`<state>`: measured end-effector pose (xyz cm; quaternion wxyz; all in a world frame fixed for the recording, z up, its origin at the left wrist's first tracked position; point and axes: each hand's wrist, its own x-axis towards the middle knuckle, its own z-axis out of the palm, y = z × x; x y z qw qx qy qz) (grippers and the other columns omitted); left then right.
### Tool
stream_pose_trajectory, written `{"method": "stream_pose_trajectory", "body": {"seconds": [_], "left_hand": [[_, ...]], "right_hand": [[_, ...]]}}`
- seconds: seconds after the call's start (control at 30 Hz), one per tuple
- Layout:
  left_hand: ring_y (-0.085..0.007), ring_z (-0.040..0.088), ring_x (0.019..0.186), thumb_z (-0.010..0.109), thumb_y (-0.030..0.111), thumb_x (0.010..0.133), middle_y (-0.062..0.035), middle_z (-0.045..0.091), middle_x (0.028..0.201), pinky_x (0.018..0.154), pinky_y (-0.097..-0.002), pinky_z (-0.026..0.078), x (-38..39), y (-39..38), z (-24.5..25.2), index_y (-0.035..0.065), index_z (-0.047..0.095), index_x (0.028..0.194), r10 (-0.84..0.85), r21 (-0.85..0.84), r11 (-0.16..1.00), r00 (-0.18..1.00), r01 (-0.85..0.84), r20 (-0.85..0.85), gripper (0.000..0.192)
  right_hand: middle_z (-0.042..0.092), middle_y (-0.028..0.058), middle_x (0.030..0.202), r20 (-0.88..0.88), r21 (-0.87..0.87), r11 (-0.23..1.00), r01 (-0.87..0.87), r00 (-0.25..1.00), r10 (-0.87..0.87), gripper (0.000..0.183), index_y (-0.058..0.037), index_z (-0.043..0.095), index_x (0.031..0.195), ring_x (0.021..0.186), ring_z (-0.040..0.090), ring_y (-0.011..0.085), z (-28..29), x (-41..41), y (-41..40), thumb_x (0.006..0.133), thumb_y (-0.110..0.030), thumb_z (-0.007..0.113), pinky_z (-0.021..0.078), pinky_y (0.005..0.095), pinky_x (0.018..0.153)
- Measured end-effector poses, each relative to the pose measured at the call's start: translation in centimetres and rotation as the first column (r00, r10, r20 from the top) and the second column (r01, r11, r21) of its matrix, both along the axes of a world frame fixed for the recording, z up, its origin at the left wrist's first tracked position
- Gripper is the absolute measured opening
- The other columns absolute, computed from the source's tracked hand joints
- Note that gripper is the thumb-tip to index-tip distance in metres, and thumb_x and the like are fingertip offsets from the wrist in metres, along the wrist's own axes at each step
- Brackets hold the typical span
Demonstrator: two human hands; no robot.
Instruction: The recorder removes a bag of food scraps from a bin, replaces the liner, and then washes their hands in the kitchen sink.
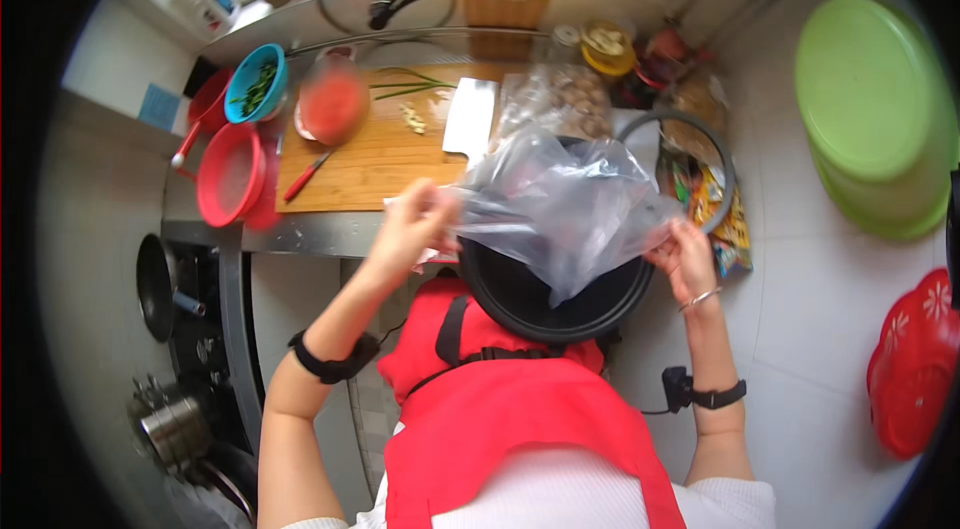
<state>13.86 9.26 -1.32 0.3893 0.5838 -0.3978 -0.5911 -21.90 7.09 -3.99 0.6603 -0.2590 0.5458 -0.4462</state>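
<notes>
A transparent plastic bag [570, 206] is spread between my two hands, above a round black bin [525, 304]. My left hand [416, 229] pinches the bag's left edge, near the front of the counter. At the opposite edge, my right hand [684, 259] grips the bag just right of the bin's rim. The bag hangs over the bin's mouth and hides its far side. Beyond my right hand, a grey ring [724, 161] rests against food packets [724, 225]. A cleaver [470, 120] lies behind the bag on a wooden cutting board [360, 184].
A red-handled knife [304, 180], chopped garlic [412, 119] and green stalks [412, 84] lie on the board. Left stand a blue bowl of greens [256, 86] and a red basin [231, 175]. The stove holds a frying pan [156, 289]. A green basin [862, 93] hangs at right.
</notes>
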Motion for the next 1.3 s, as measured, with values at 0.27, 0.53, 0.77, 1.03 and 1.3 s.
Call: {"method": "stream_pose_trajectory", "body": {"seconds": [0.27,0.53,0.77,1.03,1.3], "left_hand": [[-0.0287,0.043,0.111,0.069,0.007,0.060,-0.0125,0.044,0.117,0.092,-0.0366,0.037,0.4,-1.0,2.2,0.0071,0.046,0.116,-0.106,-0.408,0.815,0.797,0.413,0.595,0.061],[-0.0166,0.061,0.082,0.051,-0.001,0.078,-0.0107,0.054,0.099,0.072,-0.0263,0.050,-2.9,-4.3,0.8,0.0044,0.050,0.108,-0.295,-0.369,0.801,0.847,0.472,0.443,0.030],[-0.0266,0.056,0.102,0.048,0.008,0.086,-0.0131,0.054,0.104,0.077,-0.0291,0.050,-2.8,-5.4,0.1,-0.0019,0.037,0.117,-0.225,0.057,0.959,0.866,0.278,-0.446,0.035],[-0.0149,0.056,0.086,0.052,0.003,0.083,-0.0077,0.056,0.099,0.078,-0.0292,0.050,1.3,-7.6,-3.3,-0.0001,0.050,0.104,-0.101,0.177,0.941,0.737,0.289,-0.668,0.022],[-0.0053,0.049,0.069,0.056,0.029,0.084,0.0045,0.054,0.081,0.054,-0.0209,0.036,1.4,-8.6,-6.0,0.0113,0.052,0.096,-0.149,0.201,0.943,0.877,0.265,-0.457,0.022]], "right_hand": [[0.063,0.0101,0.075,-0.896,-0.154,0.920,-0.359,0.443,0.023,0.023,0.0000,0.056,0.086,0.061,0.061,0.0217,3.4,-2.6,1.2,0.085,-0.022,0.051,0.0473,0.0294,0.056],[0.060,0.0145,0.090,-0.984,0.172,0.831,-0.529,-0.062,0.165,0.036,-0.0030,0.055,0.097,0.082,0.058,0.0310,6.3,2.1,1.3,0.074,-0.028,0.064,0.0453,0.0397,0.070],[0.051,0.0107,0.107,-0.899,-0.432,0.603,-0.671,0.271,-0.343,0.051,-0.0063,0.052,0.110,0.099,0.049,0.0278,5.1,6.2,0.1,0.064,-0.019,0.071,0.0392,0.0361,0.087],[0.063,0.0021,0.074,-0.504,-0.327,0.847,-0.419,0.836,0.218,0.019,-0.0024,0.060,0.086,0.059,0.054,0.0058,3.2,5.2,-6.7,0.087,-0.017,0.048,0.0439,0.0222,0.054],[0.062,0.0077,0.073,-0.843,-0.348,0.790,-0.505,0.538,-0.027,0.012,-0.0073,0.063,0.076,0.068,0.059,0.0177,-1.1,3.3,-10.3,0.067,-0.013,0.057,0.0455,0.0295,0.067]]}}
